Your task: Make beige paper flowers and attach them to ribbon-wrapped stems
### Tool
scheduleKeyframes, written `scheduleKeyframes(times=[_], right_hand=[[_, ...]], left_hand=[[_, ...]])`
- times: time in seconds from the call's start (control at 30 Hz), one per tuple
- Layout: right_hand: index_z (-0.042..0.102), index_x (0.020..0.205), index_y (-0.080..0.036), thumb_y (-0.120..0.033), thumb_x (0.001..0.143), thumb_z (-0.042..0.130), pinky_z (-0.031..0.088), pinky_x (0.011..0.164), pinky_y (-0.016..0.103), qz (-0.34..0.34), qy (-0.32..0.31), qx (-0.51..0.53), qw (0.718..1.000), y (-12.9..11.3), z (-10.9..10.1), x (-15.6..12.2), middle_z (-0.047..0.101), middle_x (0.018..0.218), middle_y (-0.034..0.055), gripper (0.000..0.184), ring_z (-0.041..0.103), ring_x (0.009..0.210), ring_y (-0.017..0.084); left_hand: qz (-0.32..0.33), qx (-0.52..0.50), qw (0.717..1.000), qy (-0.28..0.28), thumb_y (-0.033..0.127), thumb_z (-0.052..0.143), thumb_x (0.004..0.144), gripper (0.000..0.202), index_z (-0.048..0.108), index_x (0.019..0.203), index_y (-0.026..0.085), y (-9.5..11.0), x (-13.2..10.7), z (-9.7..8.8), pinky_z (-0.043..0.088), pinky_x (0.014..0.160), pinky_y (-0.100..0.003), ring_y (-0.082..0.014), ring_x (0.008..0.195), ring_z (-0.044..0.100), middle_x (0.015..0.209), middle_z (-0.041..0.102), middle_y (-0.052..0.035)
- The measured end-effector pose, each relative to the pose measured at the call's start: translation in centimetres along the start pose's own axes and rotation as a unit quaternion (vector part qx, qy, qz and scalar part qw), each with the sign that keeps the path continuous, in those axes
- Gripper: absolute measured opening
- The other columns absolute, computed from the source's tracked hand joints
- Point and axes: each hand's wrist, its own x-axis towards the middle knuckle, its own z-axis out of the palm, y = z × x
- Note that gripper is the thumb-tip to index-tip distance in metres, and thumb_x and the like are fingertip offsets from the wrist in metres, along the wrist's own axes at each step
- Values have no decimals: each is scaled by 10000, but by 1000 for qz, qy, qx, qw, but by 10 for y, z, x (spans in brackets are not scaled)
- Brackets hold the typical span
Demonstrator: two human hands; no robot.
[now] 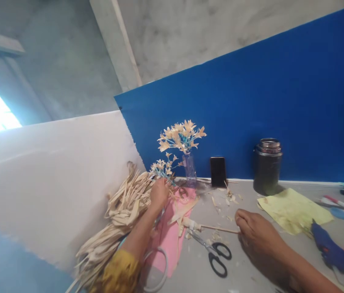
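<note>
My right hand is closed around the end of a thin wooden stick. A pale roll of husk-like strip is wrapped on the stick's other end, above black-handled scissors. My left hand has its fingers closed beside a small bunch of cream flowers with light blue stems. What those fingers grip, if anything, is hidden. A heap of dried husk strips lies left of that hand. Under and beside it is a pink sheet with loose strips on it.
A clear bottle holds larger cream flowers at the back. A phone leans on the blue board, near an open dark flask. On the right lie yellow paper and a blue glue gun.
</note>
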Motion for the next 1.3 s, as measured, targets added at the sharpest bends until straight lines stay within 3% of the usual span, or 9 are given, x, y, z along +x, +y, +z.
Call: scheduleKeyframes(times=[0.1,0.2,0.37,0.53,0.73,1.0,1.1,1.2,1.3], right_hand=[[456,634,-216,-135,820,448,239,573,297,20,6,46,999,-2,1,2,486,597,1,202,429,561,157],[437,627,-218,-163,863,414,242,578,286,58,12,80,995,-5,-1,5,440,576,-20,244,417,559,155],[519,656,-208,-222,917,395,321,594,255,71,26,114,991,-11,-5,10,568,605,-1,290,518,599,156],[656,767,-195,-219,900,453,376,639,233,70,42,138,987,-11,-7,11,715,750,28,243,621,701,161],[700,742,-205,-226,850,532,349,636,243,47,36,133,989,-12,-8,8,739,739,29,201,618,681,164],[470,572,-197,-179,811,471,235,584,283,42,54,104,992,-16,-9,5,518,558,-10,239,416,568,136],[413,580,-207,-187,830,427,218,567,286,35,75,114,990,-20,-10,4,439,544,-28,251,364,550,132],[406,577,-209,-267,896,406,239,552,271,30,70,179,981,-26,-14,3,419,546,-34,324,363,538,126],[477,573,-199,-482,949,411,303,522,241,42,-7,329,943,-30,-18,3,452,524,-31,475,403,503,113]], left_hand=[[93,-5,992,-83,94,490,864,239,702,806,187,31,-36,5,448,802,-288,-198,849,649,822,711,-43],[213,-34,958,-189,130,408,897,289,675,976,207,65,-76,21,410,698,-271,-185,758,619,818,696,-23],[266,-38,921,-283,264,405,953,259,610,802,216,100,-120,55,294,579,-276,-173,606,510,673,606,-13],[253,-72,909,-323,286,396,960,291,533,713,216,99,-138,74,269,573,-276,-168,615,481,667,571,-12],[241,-114,916,-298,287,385,969,300,507,707,206,86,-142,83,322,614,-264,-167,668,507,705,583,-17],[342,-175,899,-212,334,404,991,356,479,670,197,67,-147,96,368,662,-270,-167,720,525,709,567,-31],[315,-197,906,-202,327,417,983,346,510,678,194,63,-149,98,378,661,-274,-166,709,528,704,573,-31],[200,-286,914,-206,346,483,957,229,608,846,190,64,-149,97,424,699,-273,-164,745,569,795,628,-35],[59,-415,874,-245,381,632,866,209,626,932,183,71,-148,94,452,637,-255,-144,668,578,782,644,-17]])
